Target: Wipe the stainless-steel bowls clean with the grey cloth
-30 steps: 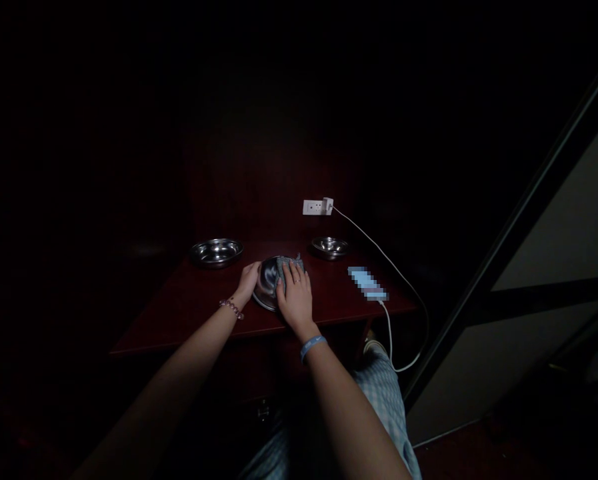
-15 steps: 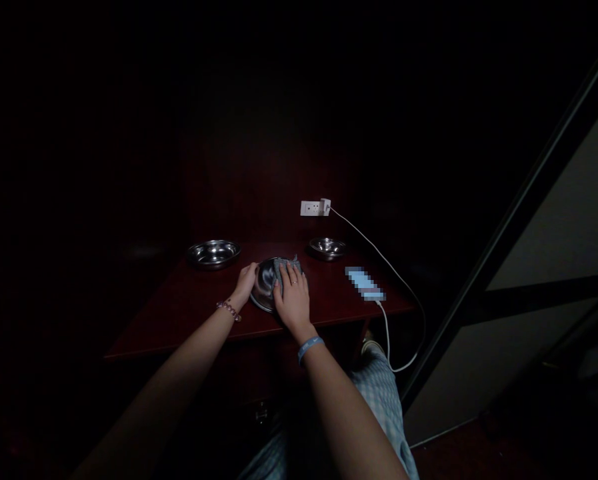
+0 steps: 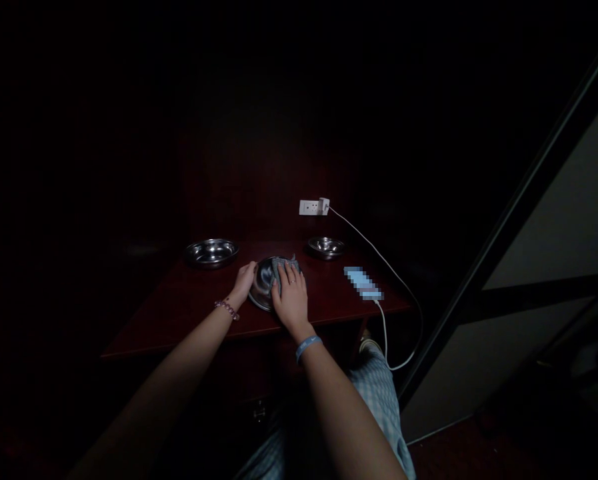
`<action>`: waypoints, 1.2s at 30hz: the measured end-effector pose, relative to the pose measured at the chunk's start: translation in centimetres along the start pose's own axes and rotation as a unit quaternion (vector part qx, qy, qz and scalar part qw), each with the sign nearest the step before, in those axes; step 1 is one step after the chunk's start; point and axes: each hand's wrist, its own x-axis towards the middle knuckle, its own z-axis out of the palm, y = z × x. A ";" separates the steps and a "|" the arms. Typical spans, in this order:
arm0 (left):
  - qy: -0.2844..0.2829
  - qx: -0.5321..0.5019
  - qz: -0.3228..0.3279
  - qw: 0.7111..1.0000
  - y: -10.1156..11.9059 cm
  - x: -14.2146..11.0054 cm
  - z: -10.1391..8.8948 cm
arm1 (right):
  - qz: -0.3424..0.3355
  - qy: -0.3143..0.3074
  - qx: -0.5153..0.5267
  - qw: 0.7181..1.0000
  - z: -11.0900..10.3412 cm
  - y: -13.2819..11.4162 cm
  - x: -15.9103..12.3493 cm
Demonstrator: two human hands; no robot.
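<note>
A shiny metal bowl (image 3: 261, 285) sits near the front of the dark red table, apparently bottom up with its rim low. My left hand (image 3: 243, 281) grips its left edge, the fingertips partly hidden. Over the bowl's right side lies a grey cloth (image 3: 277, 273). My right hand (image 3: 291, 297) presses this cloth against the metal, its fingers laid over the fabric and fairly close together. Part of the cloth is covered by that hand.
Another metal bowl (image 3: 211, 253) stands back left, and a smaller one (image 3: 325, 248) back right. A blurred-out phone (image 3: 363, 283) lies at right, its white cable (image 3: 386, 253) running to a wall socket (image 3: 309, 207). The table (image 3: 179, 320) has a front edge close by.
The whole view has shifted slightly, so things appear a little further left. Both hands keep their places on the bowl and the cloth, with hardly any visible movement.
</note>
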 end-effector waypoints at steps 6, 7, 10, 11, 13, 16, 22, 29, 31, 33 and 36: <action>0.002 -0.024 -0.035 0.999 0.6 -0.3 0.2 | 0.002 0.000 -0.004 1.000 0.3 0.2 0.0; 0.002 -0.026 -0.039 0.999 0.7 -0.4 0.2 | 0.001 0.000 -0.004 1.000 0.3 0.2 -0.1; -0.004 -0.033 -0.050 0.998 0.9 -0.6 0.2 | -0.003 -0.001 -0.002 1.000 0.2 0.2 -0.1; -0.007 -0.035 -0.053 0.998 0.9 -0.6 0.2 | -0.004 -0.002 -0.001 1.000 0.2 0.2 -0.1; -0.010 -0.041 -0.055 0.998 1.0 -0.7 0.2 | -0.005 0.002 -0.001 1.000 0.2 0.2 -0.1; -0.011 -0.039 -0.056 0.998 1.0 -0.8 0.2 | -0.006 0.011 -0.003 1.000 0.4 0.2 -0.1; 0.005 -0.013 -0.045 0.999 0.7 -0.7 0.3 | -0.016 0.011 -0.001 1.000 0.5 0.2 -0.2; 0.019 -0.015 -0.040 0.999 0.3 -0.6 0.2 | -0.017 0.001 0.000 1.000 0.3 -0.6 -0.2; 0.017 -0.013 -0.033 0.999 0.2 -0.5 0.2 | -0.021 -0.003 -0.003 1.000 0.2 -0.7 -0.2; 0.014 -0.013 -0.025 0.999 0.2 -0.5 0.2 | -0.023 -0.012 -0.006 1.000 0.1 -0.7 -0.2; 0.017 -0.015 -0.030 0.999 0.3 -0.5 0.1 | -0.025 -0.025 -0.009 0.999 -0.2 -0.9 -0.2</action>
